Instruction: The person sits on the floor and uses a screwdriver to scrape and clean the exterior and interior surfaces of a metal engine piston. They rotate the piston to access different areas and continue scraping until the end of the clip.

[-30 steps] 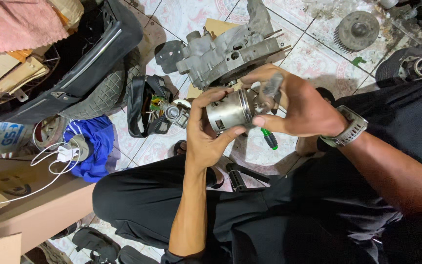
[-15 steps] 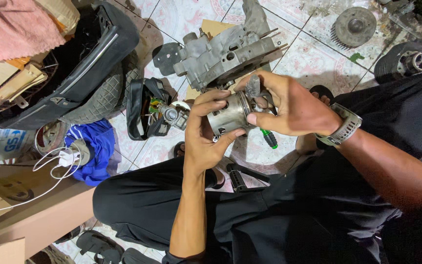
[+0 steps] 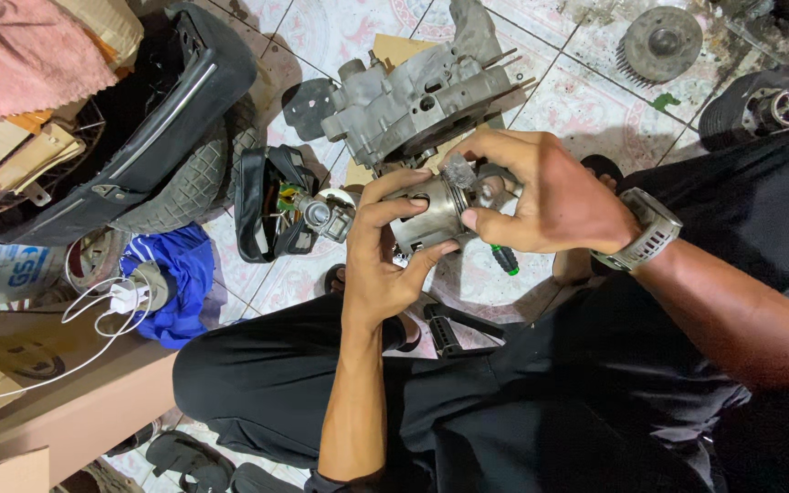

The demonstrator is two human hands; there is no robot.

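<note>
The hands cover much of the piston (image 3: pixel 433 215): the left hand (image 3: pixel 385 260) hides its lower side, the right hand (image 3: pixel 550 196) its far end, so what the right fingertips pinch there cannot be made out. The screwdriver (image 3: pixel 505 260) shows only its green handle below the right palm, and the engine case (image 3: pixel 422 100) is cut by the top edge. The pink cloth (image 3: pixel 20 55) and the cardboard box (image 3: pixel 11 470) run off the left side.
</note>
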